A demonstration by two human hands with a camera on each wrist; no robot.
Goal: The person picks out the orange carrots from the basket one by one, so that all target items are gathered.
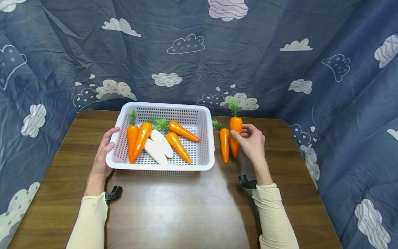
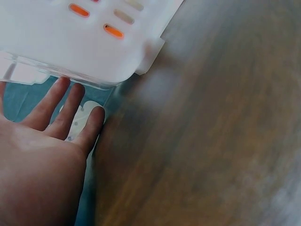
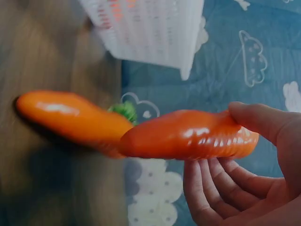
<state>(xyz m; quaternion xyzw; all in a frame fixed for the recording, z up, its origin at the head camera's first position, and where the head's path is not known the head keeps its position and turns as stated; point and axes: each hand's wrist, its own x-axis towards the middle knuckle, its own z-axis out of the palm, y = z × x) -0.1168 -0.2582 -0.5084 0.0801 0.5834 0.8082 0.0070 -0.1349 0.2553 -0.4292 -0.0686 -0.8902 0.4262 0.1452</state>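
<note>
In the head view my right hand [image 1: 253, 140] holds an orange carrot [image 1: 236, 125] with a leafy green top, thumb on one side and fingers on the other. The right wrist view shows this carrot [image 3: 193, 134] raised off the table. Just left of it a second carrot [image 1: 224, 145] lies on the wood. My left hand [image 1: 101, 155] is at the left side of a white plastic basket [image 1: 206, 162]. Its fingers are nearly straight in the left wrist view, fingertips [image 2: 96, 115] close by the basket's edge. Inside the basket lie several carrots [image 1: 178, 147] and two white radishes [image 1: 155, 152].
The basket stands toward the back of a brown wooden table [image 1: 174, 207]. A dark blue cloud-patterned curtain [image 1: 186, 62] hangs behind the table and at both sides. A black wrist device [image 1: 114, 193] is on the left wrist, another [image 1: 247, 181] on the right.
</note>
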